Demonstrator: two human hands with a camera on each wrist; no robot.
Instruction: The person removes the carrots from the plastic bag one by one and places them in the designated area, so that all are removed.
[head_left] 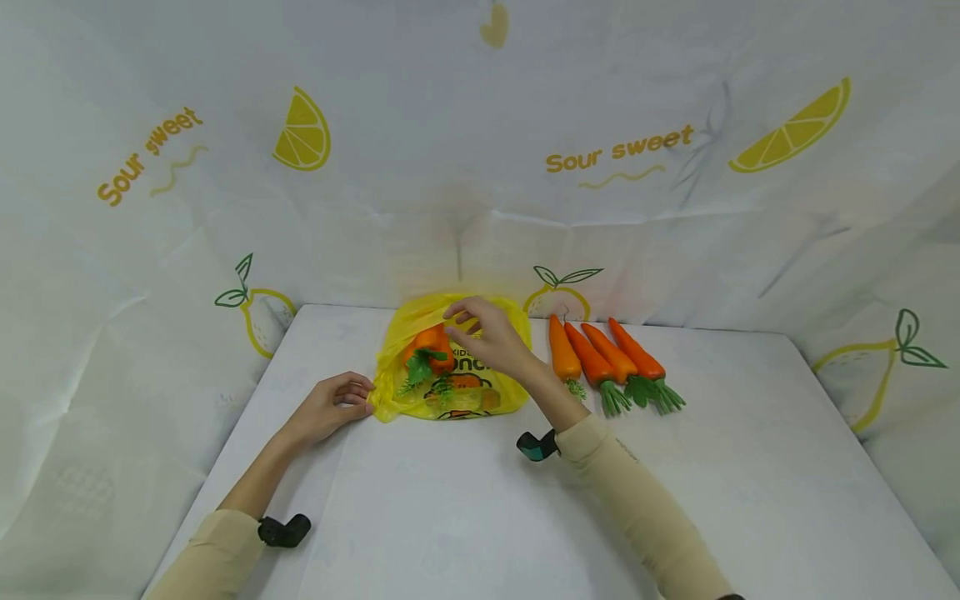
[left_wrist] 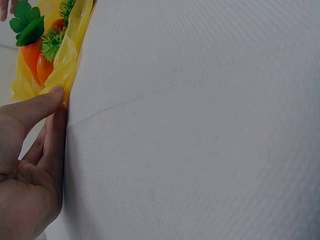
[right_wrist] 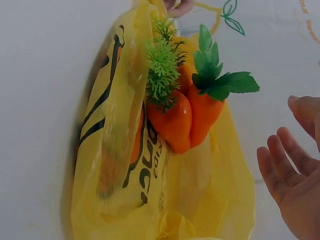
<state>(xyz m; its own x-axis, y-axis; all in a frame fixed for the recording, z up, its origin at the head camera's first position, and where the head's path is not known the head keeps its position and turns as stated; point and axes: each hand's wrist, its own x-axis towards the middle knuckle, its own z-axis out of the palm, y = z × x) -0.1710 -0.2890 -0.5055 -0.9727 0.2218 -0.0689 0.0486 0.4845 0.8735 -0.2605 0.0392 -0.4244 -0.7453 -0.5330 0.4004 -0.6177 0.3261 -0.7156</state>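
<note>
A yellow plastic bag (head_left: 390, 392) with black print lies on the white table. My left hand (head_left: 330, 406) pinches its near left edge between thumb and fingers, the thumb (left_wrist: 42, 106) lying over the film in the left wrist view. Toy carrots (right_wrist: 172, 120) with green tops poke out of the bag's open side; more orange shows through the film. Over the bag's upper right part, my right hand (head_left: 491, 337) has loosely bent, spread fingers and holds nothing. In the right wrist view its fingers (right_wrist: 286, 160) are apart from the carrots and the bag.
To the right of the bag, several orange carrots (head_left: 596, 358) lie side by side, green tops toward the near side. Behind the white table (head_left: 450, 517) stands a white cloth wall (head_left: 420, 192) with lemon prints. A black wrist device (head_left: 285, 531) is on the left arm.
</note>
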